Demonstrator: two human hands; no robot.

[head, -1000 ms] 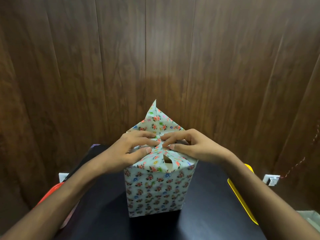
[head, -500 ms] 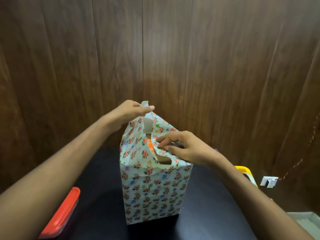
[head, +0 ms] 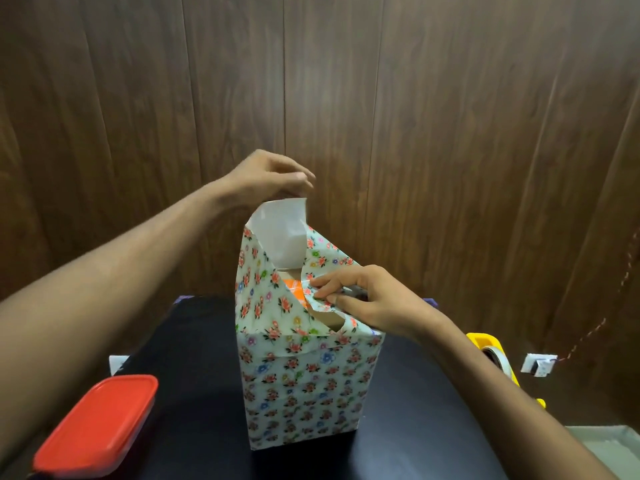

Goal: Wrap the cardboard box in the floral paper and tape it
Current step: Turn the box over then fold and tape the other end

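The cardboard box [head: 304, 386] stands upright in the middle of the black table [head: 194, 344], its sides covered in floral paper [head: 266, 299]. The top is open and shows brown cardboard and something orange inside. My left hand [head: 273, 178] pinches the tip of the far paper flap and holds it up, so its white underside [head: 280, 237] faces me. My right hand [head: 363, 299] pinches the right-hand flap at the box's top edge.
A red-lidded container [head: 100, 424] lies at the table's front left. A yellow tape dispenser [head: 491, 351] sits off the right edge. A wood-panelled wall stands close behind, and a white wall socket [head: 538, 367] is low on the right.
The folded top has come open. My left hand left the box top, took the far flap's tip and lifted it upward. My right hand stayed on the right flap.
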